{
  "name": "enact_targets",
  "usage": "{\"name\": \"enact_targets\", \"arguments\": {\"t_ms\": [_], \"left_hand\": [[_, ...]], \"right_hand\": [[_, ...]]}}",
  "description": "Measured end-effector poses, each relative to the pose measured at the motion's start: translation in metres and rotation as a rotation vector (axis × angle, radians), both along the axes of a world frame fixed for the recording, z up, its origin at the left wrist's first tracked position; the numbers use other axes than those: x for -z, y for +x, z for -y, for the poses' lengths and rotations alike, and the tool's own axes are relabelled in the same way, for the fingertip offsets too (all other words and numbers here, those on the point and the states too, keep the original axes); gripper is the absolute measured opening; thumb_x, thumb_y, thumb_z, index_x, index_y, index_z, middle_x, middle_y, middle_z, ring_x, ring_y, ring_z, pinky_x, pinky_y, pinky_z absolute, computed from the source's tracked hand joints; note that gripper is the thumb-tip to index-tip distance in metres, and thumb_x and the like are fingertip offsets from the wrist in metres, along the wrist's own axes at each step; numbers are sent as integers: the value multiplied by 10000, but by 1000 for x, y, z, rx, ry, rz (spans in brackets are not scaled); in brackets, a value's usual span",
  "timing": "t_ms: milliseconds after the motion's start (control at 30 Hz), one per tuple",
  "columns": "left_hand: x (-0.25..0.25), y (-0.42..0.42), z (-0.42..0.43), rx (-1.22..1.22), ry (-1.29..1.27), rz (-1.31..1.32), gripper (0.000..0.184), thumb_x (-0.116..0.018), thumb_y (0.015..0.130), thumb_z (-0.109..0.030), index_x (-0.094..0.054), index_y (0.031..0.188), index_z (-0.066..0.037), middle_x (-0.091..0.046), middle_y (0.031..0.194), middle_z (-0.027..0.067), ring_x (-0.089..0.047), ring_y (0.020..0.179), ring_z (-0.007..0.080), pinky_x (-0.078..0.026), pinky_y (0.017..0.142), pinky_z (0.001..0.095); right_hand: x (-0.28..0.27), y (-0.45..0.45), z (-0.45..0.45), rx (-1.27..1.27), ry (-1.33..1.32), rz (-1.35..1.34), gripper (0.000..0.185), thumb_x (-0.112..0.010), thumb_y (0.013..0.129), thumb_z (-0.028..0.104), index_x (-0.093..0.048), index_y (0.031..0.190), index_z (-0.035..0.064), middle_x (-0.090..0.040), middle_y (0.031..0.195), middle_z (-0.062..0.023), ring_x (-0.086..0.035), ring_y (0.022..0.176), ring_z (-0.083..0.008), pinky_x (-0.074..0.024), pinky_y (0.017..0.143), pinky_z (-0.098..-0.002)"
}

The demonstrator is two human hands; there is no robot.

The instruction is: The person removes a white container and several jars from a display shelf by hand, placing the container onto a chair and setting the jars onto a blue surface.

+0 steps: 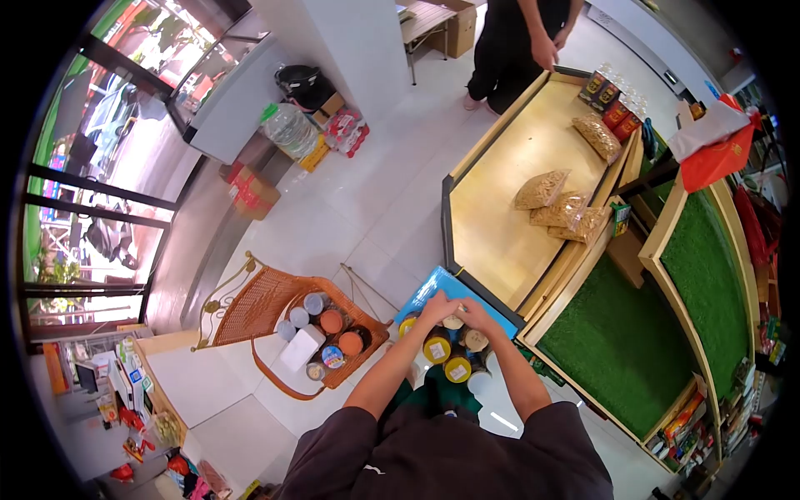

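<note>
Both of my hands reach into a group of lidded jars in front of me. My left hand (438,307) and my right hand (476,314) meet around a small jar with a pale lid (452,322), their fingers curled and partly hidden. Close by stand jars with yellow lids (437,348), another yellow-lidded jar (457,368) and a beige-lidded jar (476,338). A blue panel or box side (439,282) lies just beyond my hands, against the wooden display's corner.
To the left, a wicker chair (271,302) bears several jars (331,322) and a white box (302,347). The wooden display (492,225) holds bags of snacks (542,189) and bottles. A person (510,50) stands at its far end. Green turf shelves (612,350) lie right.
</note>
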State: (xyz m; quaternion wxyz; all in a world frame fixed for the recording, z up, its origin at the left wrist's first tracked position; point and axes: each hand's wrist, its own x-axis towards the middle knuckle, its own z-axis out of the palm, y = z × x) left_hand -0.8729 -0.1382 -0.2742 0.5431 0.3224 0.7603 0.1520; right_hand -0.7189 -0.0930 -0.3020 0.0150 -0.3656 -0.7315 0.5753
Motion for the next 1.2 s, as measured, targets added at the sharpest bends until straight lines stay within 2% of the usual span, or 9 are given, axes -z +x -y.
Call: {"name": "enact_targets", "arguments": {"t_ms": [100, 333, 467, 567, 633, 900, 967, 1100, 1200], "left_hand": [[8, 3, 6, -33, 17, 4, 523, -637, 771, -435, -568, 971, 44, -652, 941, 226, -654, 865, 314, -544, 695, 394], [-2, 9, 7, -91, -33, 34, 599, -620, 783, -481, -515, 1047, 46, -631, 978, 271, -657, 857, 346, -556, 600, 385], [0, 11, 7, -75, -44, 57, 618, -608, 788, -479, -500, 1086, 52, -621, 1012, 282, -652, 883, 369, -558, 633, 407], [14, 15, 12, -83, -33, -47, 663, -599, 793, -478, -479, 1149, 68, -604, 1060, 312, -629, 951, 415, -540, 747, 444], [6, 13, 11, -15, -87, -25, 741, -596, 786, -456, -394, 1291, 48, -553, 1186, 317, -545, 1113, 443, -436, 964, 459], [9, 5, 14, 114, 20, -11, 661, -570, 803, -456, -476, 1234, 36, -567, 1150, 321, -553, 1096, 436, -449, 942, 465], [3, 7, 11, 72, 91, -59, 575, -594, 767, -425, -573, 1124, 24, -599, 1124, 279, -592, 1044, 402, -481, 880, 443], [-9, -2, 3, 100, 61, 0, 548, -591, 773, -420, -587, 1125, 0, -623, 1103, 242, -614, 1015, 369, -493, 853, 430], [-20, -17, 7, 183, 195, -35, 499, -579, 800, -404, -595, 1142, -42, -637, 1095, 210, -629, 989, 343, -498, 841, 415]], "right_hand": [[3, 5, -1, -13, -18, -38, 352, -619, 845, 333, -638, 1118, 111, -623, 967, -208, -574, 895, -381, -452, 759, -433], [-2, 6, 1, -57, 98, -46, 341, -624, 832, 282, -637, 1104, 78, -606, 903, -217, -564, 852, -377, -452, 746, -426], [-10, 7, 8, 0, 97, -22, 311, -619, 827, 244, -633, 1071, 51, -614, 933, -224, -579, 880, -391, -461, 753, -438], [11, 10, 14, 21, 97, -25, 306, -623, 809, 223, -634, 1059, 46, -622, 957, -226, -593, 901, -396, -471, 759, -440], [12, 6, 10, 12, 125, -5, 309, -624, 800, 215, -634, 1056, 43, -626, 964, -226, -600, 910, -396, -476, 762, -439], [-12, -6, 10, -5, 74, 24, 414, -664, 795, 254, -597, 1152, 55, -656, 1018, -190, -630, 956, -351, -496, 798, -399], [-14, -5, 9, 8, 75, 55, 430, -676, 798, 278, -593, 1155, 53, -661, 1027, -181, -633, 968, -340, -498, 809, -393], [-34, -5, 5, -42, 77, 144, 496, -695, 800, 351, -591, 1164, 31, -655, 1086, -156, -630, 990, -288, -482, 845, -369], [-55, -5, 9, 28, 120, 262, 582, -741, 750, 421, -602, 1150, 22, -654, 1079, -170, -630, 989, -282, -490, 843, -364]]}}
